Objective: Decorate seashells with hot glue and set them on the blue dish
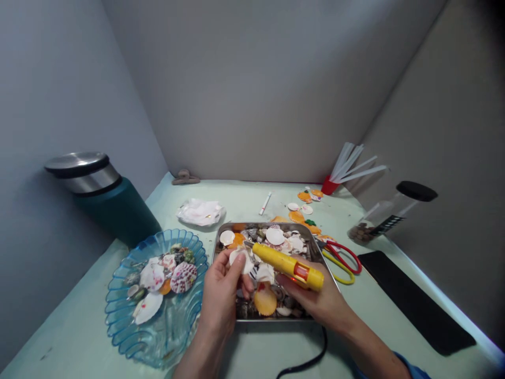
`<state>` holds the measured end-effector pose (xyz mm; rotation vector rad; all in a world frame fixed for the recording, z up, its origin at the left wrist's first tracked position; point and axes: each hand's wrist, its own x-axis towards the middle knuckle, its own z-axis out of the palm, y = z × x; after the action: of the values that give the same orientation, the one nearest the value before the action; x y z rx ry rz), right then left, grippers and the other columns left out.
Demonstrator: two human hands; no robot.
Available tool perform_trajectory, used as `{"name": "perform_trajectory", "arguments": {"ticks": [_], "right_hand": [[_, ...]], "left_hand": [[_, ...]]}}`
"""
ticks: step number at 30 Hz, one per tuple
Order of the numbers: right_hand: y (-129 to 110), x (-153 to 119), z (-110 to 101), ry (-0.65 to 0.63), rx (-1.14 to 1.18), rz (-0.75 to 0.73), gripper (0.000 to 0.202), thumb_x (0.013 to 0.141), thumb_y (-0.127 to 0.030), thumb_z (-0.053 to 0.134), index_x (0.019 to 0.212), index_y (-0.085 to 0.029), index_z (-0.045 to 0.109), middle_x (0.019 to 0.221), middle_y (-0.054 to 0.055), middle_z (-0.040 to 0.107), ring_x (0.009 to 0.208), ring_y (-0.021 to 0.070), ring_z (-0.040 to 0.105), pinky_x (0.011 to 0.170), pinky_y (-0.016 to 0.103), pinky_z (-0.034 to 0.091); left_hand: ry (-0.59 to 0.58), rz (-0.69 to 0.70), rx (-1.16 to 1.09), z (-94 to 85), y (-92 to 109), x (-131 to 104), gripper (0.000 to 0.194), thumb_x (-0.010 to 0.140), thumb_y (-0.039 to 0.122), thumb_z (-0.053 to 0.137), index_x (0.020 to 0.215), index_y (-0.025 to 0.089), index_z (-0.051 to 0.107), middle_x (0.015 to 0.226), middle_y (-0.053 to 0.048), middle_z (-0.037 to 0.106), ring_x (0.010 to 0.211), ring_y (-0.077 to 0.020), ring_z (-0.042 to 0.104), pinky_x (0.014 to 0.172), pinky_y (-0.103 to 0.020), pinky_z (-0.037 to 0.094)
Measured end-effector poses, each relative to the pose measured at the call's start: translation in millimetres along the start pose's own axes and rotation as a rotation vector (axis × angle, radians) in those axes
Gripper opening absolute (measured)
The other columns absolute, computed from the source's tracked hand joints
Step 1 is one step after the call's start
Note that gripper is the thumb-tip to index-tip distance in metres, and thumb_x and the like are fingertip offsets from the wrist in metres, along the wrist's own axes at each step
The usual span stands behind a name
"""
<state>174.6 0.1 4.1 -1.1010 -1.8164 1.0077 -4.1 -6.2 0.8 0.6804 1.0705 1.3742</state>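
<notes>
Nearest the camera, your right forearm (357,331) enters from the lower edge, a blue sleeve (410,367) behind it, while a black cord (306,365) curves across the table (252,352) beside it. Your left grip (221,284) is closed, thumb against fingers, pinching a white shell (248,264) over the metal tray (272,320). Your right grip (315,297) is wrapped around the yellow glue gun (276,258), also above the tray. Its nozzle points left, just beside the white shell's upper edge; you cannot confirm contact from this view.

Containers are noted as follows. The metal tray, directly beneath both grips, is filled with mixed shells, among them an orange scallop (265,301) near its front. To your left, the blue scalloped dish (169,337) carries a smaller group, including a purple-and-white ribbed shell (183,277) and a white shell with red marks (148,308). At the far right, a red cup (329,185) holds translucent sticks (347,164), leaning outward. Nearer you, the clear jar (382,215) has a black lid and brown pieces (361,232) at its bottom.
</notes>
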Motion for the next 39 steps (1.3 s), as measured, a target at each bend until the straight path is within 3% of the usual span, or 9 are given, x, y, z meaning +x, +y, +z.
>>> {"name": "perform_trajectory", "arguments": {"ticks": [18,22,27,30,35,39], "right_hand": [[3.8,-0.2,1.1,0.045,-0.023,0.011,0.012,0.087,-0.03,0.061,0.085,-0.018,0.062,0.078,0.002,0.063,0.07,0.0189,0.058,0.064,0.029,0.047],[4.5,1.4,1.9,0.144,0.137,0.106,0.017,0.082,-0.033,0.068,0.092,-0.018,0.066,0.081,0.004,0.066,0.074,0.0205,0.062,0.065,0.03,0.05],[-2.2,5.2,4.8,0.145,0.446,0.276,0.026,0.08,-0.04,0.07,0.092,-0.017,0.064,0.068,-0.001,0.064,0.043,0.0071,0.044,0.041,0.021,0.035],[-9.5,6.7,8.7,0.142,0.557,0.289,0.029,0.077,-0.038,0.073,0.091,-0.016,0.061,0.069,-0.001,0.065,0.042,0.0052,0.044,0.042,0.019,0.035],[-15.0,6.4,13.2,0.139,0.676,0.31,0.032,0.074,-0.036,0.075,0.093,-0.016,0.059,0.048,-0.01,0.05,0.041,0.0059,0.042,0.045,0.019,0.038],[-13.3,6.7,10.7,0.174,0.667,0.321,0.036,0.068,-0.034,0.08,0.092,-0.016,0.06,0.058,-0.007,0.055,0.043,0.0053,0.043,0.044,0.019,0.037]], "left_hand": [[0.005,0.026,0.02,1.5,3.4,-3.7,0.031,0.076,0.038,0.069,0.092,0.015,0.057,0.042,0.005,0.055,0.035,-0.0065,0.043,0.037,-0.014,0.032],[-0.023,0.065,0.012,3.0,5.3,-5.7,0.031,0.077,0.038,0.069,0.096,0.016,0.057,0.044,0.006,0.055,0.037,-0.0071,0.043,0.039,-0.015,0.034],[-0.116,0.041,0.054,5.3,2.8,-7.6,0.029,0.078,0.037,0.069,0.095,0.016,0.059,0.045,0.004,0.057,0.038,-0.0071,0.044,0.04,-0.016,0.034],[-0.167,0.015,0.108,6.1,-0.2,-8.1,0.03,0.078,0.039,0.068,0.095,0.015,0.061,0.043,0.004,0.057,0.036,-0.0068,0.043,0.04,-0.016,0.034],[-0.197,0.009,0.175,7.3,-4.1,-7.6,0.032,0.076,0.042,0.068,0.093,0.015,0.062,0.042,0.004,0.056,0.035,-0.0075,0.043,0.039,-0.016,0.035],[-0.188,-0.016,0.185,8.6,-3.4,-6.7,0.034,0.074,0.044,0.07,0.092,0.015,0.063,0.04,0.004,0.055,0.033,-0.0076,0.042,0.037,-0.016,0.034]]}}
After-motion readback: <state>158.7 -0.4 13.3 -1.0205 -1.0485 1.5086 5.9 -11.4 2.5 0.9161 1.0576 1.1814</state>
